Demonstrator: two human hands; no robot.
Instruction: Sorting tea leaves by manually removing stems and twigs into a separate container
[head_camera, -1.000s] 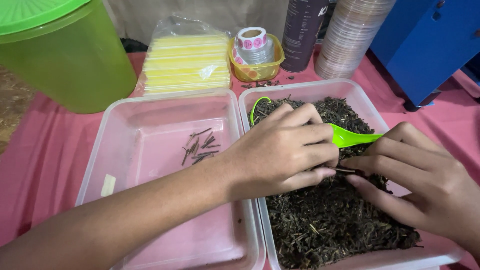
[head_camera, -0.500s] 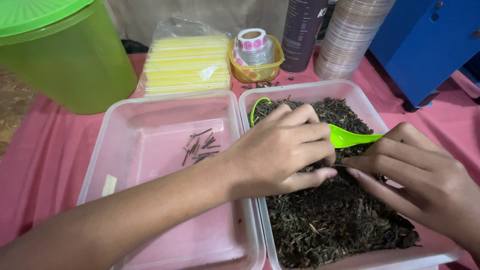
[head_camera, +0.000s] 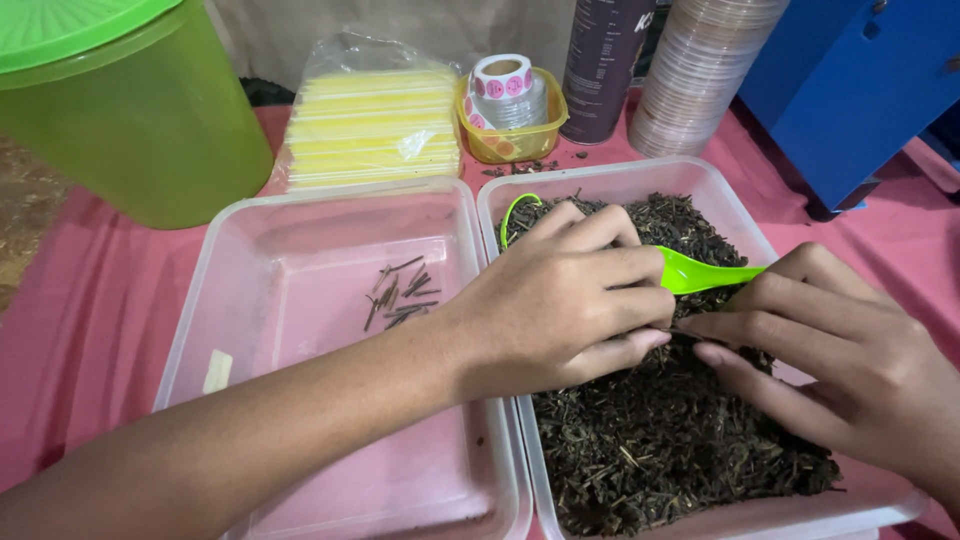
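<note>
Two clear plastic tubs sit side by side on a pink cloth. The right tub (head_camera: 610, 178) holds a heap of dark dried leaves (head_camera: 660, 440) with a green plastic scoop (head_camera: 700, 272) lying in it. The left tub (head_camera: 250, 215) holds only a few dark stems (head_camera: 400, 292) and a pale scrap (head_camera: 217, 370). My left hand (head_camera: 560, 300) reaches over the right tub, fingers curled down onto the leaves and partly over the scoop. My right hand (head_camera: 830, 350) rests on the leaves beside it, fingertips pinched together close to the left hand's fingertips.
A large green lidded container (head_camera: 120, 110) stands at the back left. Behind the tubs lie a bag of yellow sheets (head_camera: 370, 125), a small yellow cup with a sticker roll (head_camera: 505, 105), a dark canister (head_camera: 605, 60) and a stack of clear lids (head_camera: 700, 75). A blue box (head_camera: 860, 80) is at the right.
Both hands stay over the right tub, and the fingers shift only slightly among the leaves. The scoop and the tubs have not moved.
</note>
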